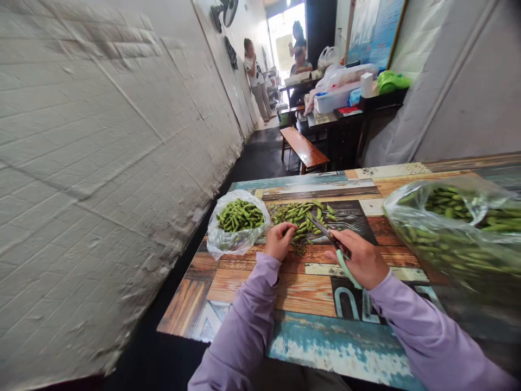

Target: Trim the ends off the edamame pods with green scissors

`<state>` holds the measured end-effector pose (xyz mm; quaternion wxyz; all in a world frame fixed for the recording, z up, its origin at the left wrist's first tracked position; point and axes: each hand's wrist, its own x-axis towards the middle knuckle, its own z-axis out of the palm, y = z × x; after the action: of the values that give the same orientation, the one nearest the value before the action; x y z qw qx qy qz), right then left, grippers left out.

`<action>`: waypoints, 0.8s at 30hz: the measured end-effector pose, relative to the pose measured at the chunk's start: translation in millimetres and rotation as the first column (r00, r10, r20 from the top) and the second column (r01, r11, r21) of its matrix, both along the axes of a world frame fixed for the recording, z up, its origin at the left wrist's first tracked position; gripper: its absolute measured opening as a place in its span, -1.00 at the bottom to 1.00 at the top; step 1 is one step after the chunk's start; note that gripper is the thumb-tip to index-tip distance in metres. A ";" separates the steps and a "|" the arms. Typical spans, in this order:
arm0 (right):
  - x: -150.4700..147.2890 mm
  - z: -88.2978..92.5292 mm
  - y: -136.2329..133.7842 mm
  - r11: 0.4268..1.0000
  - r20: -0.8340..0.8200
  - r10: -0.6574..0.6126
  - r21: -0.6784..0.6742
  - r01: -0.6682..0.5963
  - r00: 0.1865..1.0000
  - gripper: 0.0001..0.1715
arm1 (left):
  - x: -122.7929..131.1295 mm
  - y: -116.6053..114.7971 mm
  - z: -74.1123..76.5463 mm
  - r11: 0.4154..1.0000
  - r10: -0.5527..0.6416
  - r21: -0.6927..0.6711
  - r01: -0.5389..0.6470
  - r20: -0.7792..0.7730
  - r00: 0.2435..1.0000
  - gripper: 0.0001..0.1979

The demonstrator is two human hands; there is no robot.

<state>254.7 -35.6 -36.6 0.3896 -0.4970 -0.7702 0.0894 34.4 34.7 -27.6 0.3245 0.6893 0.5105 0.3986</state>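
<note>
My right hand grips a pair of scissors with mint-green handles. Their dark blades point up and left over a loose pile of green soybean pods on the table. At the near left side of that pile is my left hand, its fingers closed in a pinch; what they hold, if anything, is hidden. Just left of it, a container lined with a clear plastic bag holds trimmed-looking green pods. Small dark stem scraps lie among and below the loose pods.
A large clear bag of pods stands on the patterned table at right. A white brick wall runs along the left. Beyond are a wooden bench, a cluttered second table and several people near the bright doorway.
</note>
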 end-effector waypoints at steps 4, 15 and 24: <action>-1.0 2.7 -0.9 1.000 0.005 -0.005 0.010 0.005 1.000 -0.57 | 2.5 -4.4 -1.8 0.994 0.010 0.100 0.044 -0.483 0.876 -0.85; -1.1 -0.8 -0.2 1.000 0.007 0.004 -0.002 -0.004 1.000 -0.53 | 5.8 -9.8 5.1 0.997 0.035 0.066 -0.027 -0.136 0.990 -0.94; -1.8 -2.4 -0.3 0.999 -0.014 -0.001 -0.040 0.001 1.000 -0.55 | 12.5 -18.8 10.1 0.917 -0.067 -0.313 0.245 0.486 0.871 -0.77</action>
<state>252.9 -35.9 -39.0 0.3850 -0.5046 -0.7652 0.1082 47.0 15.9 -17.5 0.5914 0.5405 0.4242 0.4221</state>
